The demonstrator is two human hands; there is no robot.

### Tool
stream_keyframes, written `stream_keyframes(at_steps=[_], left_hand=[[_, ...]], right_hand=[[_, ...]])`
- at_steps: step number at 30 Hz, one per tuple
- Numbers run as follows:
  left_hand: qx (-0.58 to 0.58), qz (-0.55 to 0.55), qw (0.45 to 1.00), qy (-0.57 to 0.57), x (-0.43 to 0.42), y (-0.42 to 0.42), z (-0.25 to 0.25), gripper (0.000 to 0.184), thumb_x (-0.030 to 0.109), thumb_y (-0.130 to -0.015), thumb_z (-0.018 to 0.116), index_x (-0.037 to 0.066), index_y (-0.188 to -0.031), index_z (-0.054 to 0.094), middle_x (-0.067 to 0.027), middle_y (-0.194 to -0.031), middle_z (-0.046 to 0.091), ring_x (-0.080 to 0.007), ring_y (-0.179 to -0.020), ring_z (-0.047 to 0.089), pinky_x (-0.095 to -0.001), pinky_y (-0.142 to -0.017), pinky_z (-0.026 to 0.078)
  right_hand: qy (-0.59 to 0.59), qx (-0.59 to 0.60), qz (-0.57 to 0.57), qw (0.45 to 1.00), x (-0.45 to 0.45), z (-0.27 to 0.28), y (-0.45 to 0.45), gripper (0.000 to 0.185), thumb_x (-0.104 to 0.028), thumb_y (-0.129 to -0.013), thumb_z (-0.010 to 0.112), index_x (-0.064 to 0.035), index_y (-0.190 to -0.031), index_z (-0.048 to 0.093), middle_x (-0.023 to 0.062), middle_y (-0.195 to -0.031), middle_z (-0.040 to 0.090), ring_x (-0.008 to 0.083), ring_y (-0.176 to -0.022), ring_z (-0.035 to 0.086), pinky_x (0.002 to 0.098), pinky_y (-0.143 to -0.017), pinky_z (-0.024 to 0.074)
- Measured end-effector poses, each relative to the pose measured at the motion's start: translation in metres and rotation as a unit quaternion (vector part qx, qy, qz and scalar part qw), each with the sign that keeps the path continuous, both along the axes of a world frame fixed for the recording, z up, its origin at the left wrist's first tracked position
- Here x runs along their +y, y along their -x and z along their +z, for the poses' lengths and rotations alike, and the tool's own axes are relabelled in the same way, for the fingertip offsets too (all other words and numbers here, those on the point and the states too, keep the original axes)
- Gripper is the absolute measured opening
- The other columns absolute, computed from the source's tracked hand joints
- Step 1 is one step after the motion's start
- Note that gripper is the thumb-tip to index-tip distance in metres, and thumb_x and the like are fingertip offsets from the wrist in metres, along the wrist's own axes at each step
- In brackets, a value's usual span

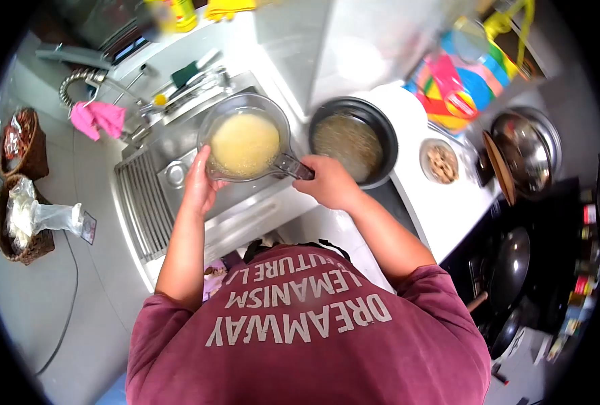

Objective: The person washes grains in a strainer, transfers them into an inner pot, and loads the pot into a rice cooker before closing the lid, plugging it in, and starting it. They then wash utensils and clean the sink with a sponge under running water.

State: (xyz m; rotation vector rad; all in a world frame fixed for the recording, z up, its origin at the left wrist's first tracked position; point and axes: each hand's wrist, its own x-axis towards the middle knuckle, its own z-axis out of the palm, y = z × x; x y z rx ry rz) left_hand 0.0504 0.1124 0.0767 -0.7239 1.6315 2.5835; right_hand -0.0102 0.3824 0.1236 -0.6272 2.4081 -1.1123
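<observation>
A clear bowl with a handle (213, 129) is held over the sink's right part, with a pale yellow, grainy-looking content (244, 143) and bubbles at its near edge. My right hand (328, 181) is closed around its dark, see-through handle. Against the bowl's lower left side, my left hand (202, 182) grips the wall, some of its fingers hidden beneath. Just right of the bowl stands a dark round pot (388, 143) holding cloudy brownish liquid; what lies in the liquid is too blurred to name.
The steel sink (185, 145) has a ribbed drainer (141, 202) and a spring tap (77, 79) with a pink cloth (97, 119). On the right counter are a small bowl of brownish pieces (442, 162) and a colourful bag (458, 88). A wok (509, 266) sits on the black stove.
</observation>
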Motion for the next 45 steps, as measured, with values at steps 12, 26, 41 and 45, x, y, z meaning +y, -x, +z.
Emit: stream_keyframes(at_steps=[12,26,41,45], left_hand=[[0.059,-0.101,0.993,-0.020,0.213,-0.024,0.028,0.058,0.051,-0.092,0.051,0.013,-0.135,0.043,-0.0106,-0.122,0.059,-0.0247,-0.099,0.064,-0.0405,-0.075,0.055],[0.064,0.047,0.995,-0.057,0.230,-0.156,0.003,0.045,0.041,-0.096,0.047,0.010,-0.129,0.045,-0.0108,-0.116,0.060,-0.0219,-0.095,0.065,-0.0386,-0.073,0.056],[0.029,0.444,0.895,0.021,0.193,-0.423,-0.008,0.038,0.031,-0.098,0.045,0.012,-0.130,0.046,-0.0060,-0.112,0.061,-0.0152,-0.090,0.066,-0.0311,-0.063,0.058],[0.029,0.564,0.825,0.032,0.222,-0.473,0.001,0.039,0.034,-0.097,0.046,0.011,-0.129,0.048,-0.0062,-0.112,0.061,-0.0156,-0.088,0.065,-0.0292,-0.061,0.058]], right_hand=[[-0.048,-0.014,-0.083,0.995,0.213,0.066,-0.070,0.025,-0.020,-0.075,0.071,0.0001,-0.089,0.066,0.0150,-0.075,0.065,0.0268,-0.070,0.062,0.0360,-0.068,0.0487],[-0.053,-0.039,0.031,0.997,0.211,0.047,-0.129,0.022,-0.018,-0.076,0.073,-0.0004,-0.081,0.061,0.0063,-0.063,0.054,0.0173,-0.059,0.050,0.0325,-0.060,0.0432],[-0.077,-0.139,0.456,0.876,0.019,0.006,-0.230,0.014,-0.007,-0.082,0.070,-0.0041,-0.083,0.056,-0.0016,-0.064,0.053,0.0072,-0.047,0.048,0.0233,-0.045,0.0404],[-0.072,-0.204,0.632,0.744,-0.023,-0.009,-0.251,0.015,-0.012,-0.085,0.067,-0.0019,-0.090,0.057,0.0020,-0.065,0.058,0.0105,-0.048,0.054,0.0255,-0.047,0.0440]])
